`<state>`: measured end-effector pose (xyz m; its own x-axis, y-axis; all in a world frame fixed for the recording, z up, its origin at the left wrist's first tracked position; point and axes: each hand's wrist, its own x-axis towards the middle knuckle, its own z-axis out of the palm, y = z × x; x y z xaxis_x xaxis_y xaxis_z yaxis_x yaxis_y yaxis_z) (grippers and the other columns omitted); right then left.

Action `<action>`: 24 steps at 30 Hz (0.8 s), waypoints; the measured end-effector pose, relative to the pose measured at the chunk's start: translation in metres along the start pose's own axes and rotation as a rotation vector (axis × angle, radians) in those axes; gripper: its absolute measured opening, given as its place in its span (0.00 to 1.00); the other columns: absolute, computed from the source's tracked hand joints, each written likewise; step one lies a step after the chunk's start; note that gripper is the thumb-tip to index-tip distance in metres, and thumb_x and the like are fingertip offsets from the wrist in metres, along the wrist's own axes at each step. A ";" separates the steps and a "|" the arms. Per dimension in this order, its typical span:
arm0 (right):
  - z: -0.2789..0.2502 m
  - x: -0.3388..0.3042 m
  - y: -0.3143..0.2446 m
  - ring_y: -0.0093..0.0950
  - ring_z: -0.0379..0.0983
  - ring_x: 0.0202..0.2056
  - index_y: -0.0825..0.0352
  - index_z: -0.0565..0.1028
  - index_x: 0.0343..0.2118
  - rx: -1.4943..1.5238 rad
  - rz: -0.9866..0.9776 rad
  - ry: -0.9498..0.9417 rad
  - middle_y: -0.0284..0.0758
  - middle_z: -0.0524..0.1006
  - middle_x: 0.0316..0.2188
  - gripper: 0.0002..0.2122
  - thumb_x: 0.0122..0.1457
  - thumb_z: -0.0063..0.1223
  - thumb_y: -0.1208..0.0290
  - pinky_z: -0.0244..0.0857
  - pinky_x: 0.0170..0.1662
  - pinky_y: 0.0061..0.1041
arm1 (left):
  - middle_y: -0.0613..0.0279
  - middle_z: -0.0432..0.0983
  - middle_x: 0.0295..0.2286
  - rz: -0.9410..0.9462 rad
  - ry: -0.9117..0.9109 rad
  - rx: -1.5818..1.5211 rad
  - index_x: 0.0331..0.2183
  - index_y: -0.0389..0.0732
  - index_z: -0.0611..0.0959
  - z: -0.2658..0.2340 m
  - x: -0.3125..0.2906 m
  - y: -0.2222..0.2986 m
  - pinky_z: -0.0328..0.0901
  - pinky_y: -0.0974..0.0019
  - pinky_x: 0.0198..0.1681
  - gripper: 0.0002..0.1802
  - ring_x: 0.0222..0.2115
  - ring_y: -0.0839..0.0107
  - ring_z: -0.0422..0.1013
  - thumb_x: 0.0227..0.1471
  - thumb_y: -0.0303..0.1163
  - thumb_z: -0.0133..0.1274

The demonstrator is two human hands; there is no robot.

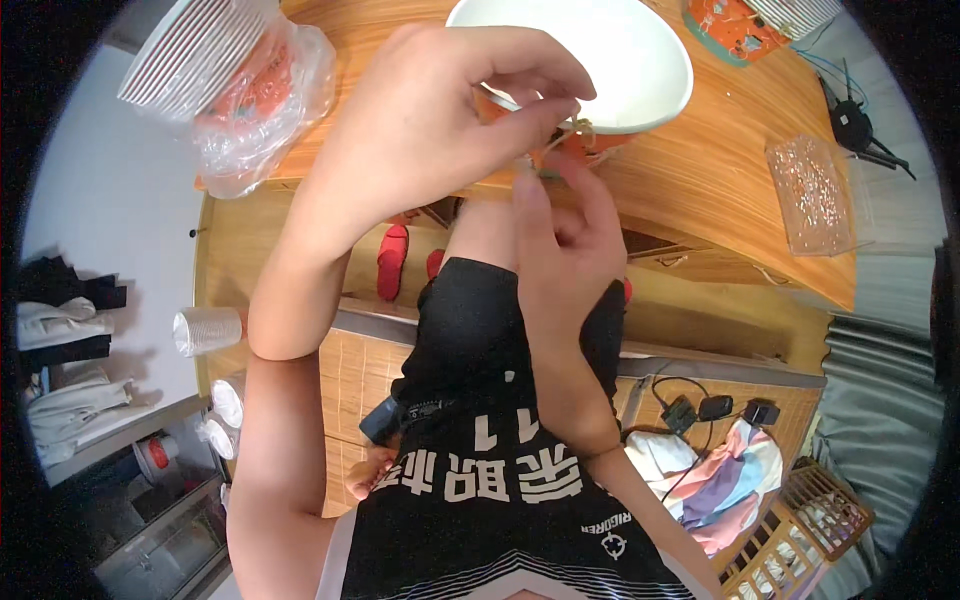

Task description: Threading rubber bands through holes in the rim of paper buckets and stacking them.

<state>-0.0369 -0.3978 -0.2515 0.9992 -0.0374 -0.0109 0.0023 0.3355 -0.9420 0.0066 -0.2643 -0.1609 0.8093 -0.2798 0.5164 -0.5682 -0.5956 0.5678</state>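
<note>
A thin tan string (582, 127), knotted or looped, is pinched between the thumb and forefinger of my left hand (440, 110). One strand slants down to the fingertips of my right hand (572, 235), which are curled around its lower end and slightly blurred. Just behind both hands stands a large white-lined paper bucket (630, 75) with an orange printed outside. My left hand overlaps its near left rim. The string is in front of the bucket's near wall, and my fingers hide part of it.
On the wooden table (700, 190), stacked paper buckets (190, 60) in clear plastic stand left. More orange buckets (735, 30) are at the back right. A clear plastic box (810, 195) of small bits lies near the right edge. Red slippers (392, 262) rest below.
</note>
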 end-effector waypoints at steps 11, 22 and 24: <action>-0.040 0.022 -0.063 0.21 0.71 0.28 0.68 0.79 0.32 -0.895 -0.923 -0.026 0.33 0.78 0.27 0.03 0.58 0.62 0.76 0.64 0.34 0.21 | 0.56 0.83 0.29 0.015 0.078 0.007 0.35 0.41 0.86 -0.002 -0.006 -0.002 0.75 0.63 0.37 0.09 0.32 0.64 0.81 0.48 0.26 0.59; -0.046 0.085 -0.079 0.33 0.77 0.33 0.62 0.79 0.31 -0.869 -1.064 -0.273 0.33 0.80 0.29 0.04 0.53 0.63 0.74 0.66 0.41 0.29 | 0.56 0.82 0.31 0.101 0.122 0.064 0.34 0.39 0.85 -0.004 -0.019 -0.009 0.74 0.62 0.39 0.10 0.34 0.60 0.79 0.46 0.25 0.57; -0.042 0.088 -0.082 0.32 0.77 0.33 0.62 0.79 0.31 -0.904 -1.162 -0.309 0.31 0.80 0.29 0.04 0.52 0.63 0.75 0.66 0.41 0.29 | 0.56 0.82 0.32 0.110 0.115 0.049 0.35 0.39 0.85 -0.004 -0.020 -0.010 0.74 0.62 0.39 0.10 0.34 0.60 0.79 0.46 0.26 0.57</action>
<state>0.0492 -0.4683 -0.1895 0.4266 0.3657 0.8272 0.8678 -0.4230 -0.2606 -0.0048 -0.2494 -0.1740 0.7189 -0.2587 0.6452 -0.6418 -0.6033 0.4733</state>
